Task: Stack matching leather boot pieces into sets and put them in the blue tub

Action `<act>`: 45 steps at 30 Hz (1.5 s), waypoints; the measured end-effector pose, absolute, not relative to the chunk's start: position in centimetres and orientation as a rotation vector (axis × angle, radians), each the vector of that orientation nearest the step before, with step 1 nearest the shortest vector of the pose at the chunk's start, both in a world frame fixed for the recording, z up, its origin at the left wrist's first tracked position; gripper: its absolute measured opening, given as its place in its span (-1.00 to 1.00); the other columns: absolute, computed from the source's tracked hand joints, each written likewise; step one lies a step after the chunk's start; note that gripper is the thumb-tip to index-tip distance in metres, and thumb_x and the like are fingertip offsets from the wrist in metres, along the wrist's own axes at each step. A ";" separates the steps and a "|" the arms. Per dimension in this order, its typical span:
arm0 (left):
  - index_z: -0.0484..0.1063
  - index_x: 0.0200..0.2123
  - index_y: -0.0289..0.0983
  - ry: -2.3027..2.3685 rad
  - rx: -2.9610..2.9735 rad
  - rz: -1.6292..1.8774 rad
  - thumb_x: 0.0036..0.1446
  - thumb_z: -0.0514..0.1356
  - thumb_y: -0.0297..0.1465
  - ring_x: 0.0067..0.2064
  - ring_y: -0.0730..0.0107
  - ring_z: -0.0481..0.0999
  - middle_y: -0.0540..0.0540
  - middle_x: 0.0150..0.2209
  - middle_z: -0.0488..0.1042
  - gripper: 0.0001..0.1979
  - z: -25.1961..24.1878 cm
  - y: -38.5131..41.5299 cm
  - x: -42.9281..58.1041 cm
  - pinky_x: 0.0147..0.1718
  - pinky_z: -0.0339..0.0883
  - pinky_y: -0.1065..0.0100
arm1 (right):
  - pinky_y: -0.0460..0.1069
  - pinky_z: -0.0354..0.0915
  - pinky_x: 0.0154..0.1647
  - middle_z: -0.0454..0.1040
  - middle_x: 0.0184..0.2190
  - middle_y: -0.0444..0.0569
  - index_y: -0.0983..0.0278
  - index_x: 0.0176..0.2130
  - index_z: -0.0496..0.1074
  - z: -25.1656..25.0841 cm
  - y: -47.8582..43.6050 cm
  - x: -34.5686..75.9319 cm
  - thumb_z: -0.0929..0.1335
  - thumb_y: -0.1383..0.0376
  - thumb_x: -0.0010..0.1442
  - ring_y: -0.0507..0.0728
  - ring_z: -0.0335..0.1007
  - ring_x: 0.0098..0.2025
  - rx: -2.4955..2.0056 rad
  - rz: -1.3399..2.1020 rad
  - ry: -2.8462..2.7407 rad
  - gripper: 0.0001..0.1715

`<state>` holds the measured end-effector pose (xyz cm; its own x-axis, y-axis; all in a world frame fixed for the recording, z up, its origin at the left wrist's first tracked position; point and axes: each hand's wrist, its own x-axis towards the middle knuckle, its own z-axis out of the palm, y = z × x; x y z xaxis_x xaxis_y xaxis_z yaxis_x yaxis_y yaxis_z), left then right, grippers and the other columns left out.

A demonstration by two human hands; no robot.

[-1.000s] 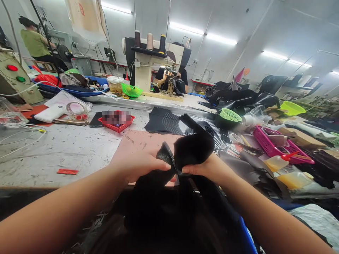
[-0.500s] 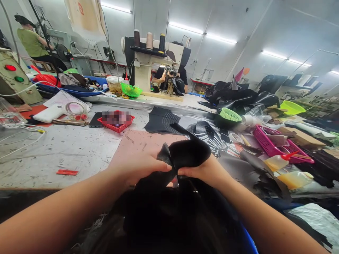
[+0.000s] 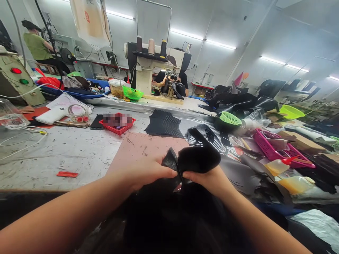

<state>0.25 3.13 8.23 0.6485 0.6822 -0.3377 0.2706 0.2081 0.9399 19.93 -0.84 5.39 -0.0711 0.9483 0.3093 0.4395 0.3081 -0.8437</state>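
Observation:
Both my hands grip black leather-like material just above the table's front edge. My left hand is closed, its thumb pressing on a dark piece with a raised edge. My right hand is closed too, thumb tip close to the left one, on a curled black leather piece that stands up over the fingers. A narrow gap runs between the two parts; whether they are joined lower down I cannot tell. Under my hands the material merges into a dark area. A pink board lies just beyond.
Stacked black cut pieces lie past the board. A red basket and a red strip are on the left. To the right are a magenta basket and glue bottles. A co-worker sits behind a sewing machine.
My hands and the black material have shifted slightly right. The right-hand piece's long strip now stands more upright and further right. The whole view has tilted a little.

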 end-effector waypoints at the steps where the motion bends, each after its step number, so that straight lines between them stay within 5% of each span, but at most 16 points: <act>1: 0.41 -0.12 -0.29 0.885 1.393 0.346 -0.15 0.22 -0.36 -0.24 0.19 0.52 -0.07 -0.32 0.54 -0.57 8.2 3.1 0.3 -0.26 0.37 0.27 | 0.18 0.27 0.03 0.48 -0.09 -0.02 0.17 -0.03 0.40 5.3 -0.8 20.0 0.48 0.17 -0.15 0.29 0.37 -0.01 -1.278 0.712 -1.659 -0.36; 7: 0.40 -0.12 -0.24 0.897 1.600 0.371 -0.08 0.19 -0.30 -0.14 0.19 0.46 -0.04 -0.20 0.51 -0.61 8.1 3.2 0.6 -0.18 0.30 0.30 | 0.16 0.33 -0.04 0.52 -0.15 -0.04 0.18 -0.07 0.42 4.7 -0.8 19.8 0.48 0.20 -0.18 0.27 0.41 -0.07 -1.308 0.782 -1.598 -0.40; 14: 0.44 -0.47 -0.28 0.972 1.842 0.408 -0.01 0.15 -0.27 -0.40 0.36 0.43 0.05 -0.50 0.45 -0.80 8.6 3.5 1.1 -0.45 0.21 0.45 | 0.14 0.36 -0.16 0.54 -0.29 -0.06 0.19 -0.17 0.46 6.3 -0.8 20.6 0.45 0.21 -0.13 0.26 0.45 -0.20 -1.396 0.721 -1.715 -0.56; 17: 0.46 -0.46 -0.26 0.982 1.802 0.362 -0.02 0.16 -0.26 -0.42 0.36 0.43 0.05 -0.48 0.47 -0.81 8.7 3.7 1.2 -0.47 0.22 0.46 | 0.07 0.36 -0.18 0.51 -0.23 -0.06 0.19 -0.10 0.39 7.9 -0.6 21.3 0.46 0.19 -0.11 0.20 0.44 -0.20 -1.249 0.686 -1.678 -0.48; 22: 0.48 -0.40 -0.24 0.937 1.739 0.335 -0.05 0.19 -0.26 -0.41 0.38 0.44 0.07 -0.47 0.48 -0.81 8.9 3.6 1.5 -0.46 0.24 0.47 | -0.03 0.34 -0.43 0.47 -0.50 -0.12 0.26 -0.39 0.45 9.6 0.2 21.6 0.47 0.16 -0.13 0.10 0.38 -0.45 -1.307 0.778 -1.643 -0.71; 27: 0.48 -0.38 -0.26 0.933 1.702 0.328 0.01 0.15 -0.22 -0.48 0.43 0.41 0.07 -0.50 0.46 -0.77 8.7 3.7 1.5 -0.52 0.23 0.49 | -0.06 0.30 -0.48 0.44 -0.55 -0.15 0.28 -0.45 0.45 9.6 0.7 21.9 0.49 0.20 -0.15 0.07 0.35 -0.48 -1.234 0.931 -1.622 -0.75; 40: 0.45 -0.21 -0.28 0.698 1.802 0.455 0.03 0.14 -0.30 -0.15 0.24 0.46 -0.01 -0.27 0.51 -0.73 8.0 3.8 1.9 -0.19 0.29 0.37 | -0.06 0.30 -0.47 0.45 -0.53 -0.16 0.28 -0.41 0.47 9.9 0.9 21.5 0.45 0.22 -0.12 0.06 0.35 -0.48 -1.254 0.924 -1.675 -0.78; 45: 0.47 -0.39 -0.31 0.776 1.856 0.566 0.04 0.10 -0.28 -0.35 0.32 0.45 0.01 -0.43 0.50 -0.77 8.5 4.3 2.3 -0.38 0.27 0.44 | -0.07 0.24 -0.53 0.41 -0.57 -0.17 0.28 -0.42 0.46 9.7 1.2 21.3 0.42 0.22 -0.08 0.05 0.30 -0.52 -1.319 0.737 -1.788 -0.81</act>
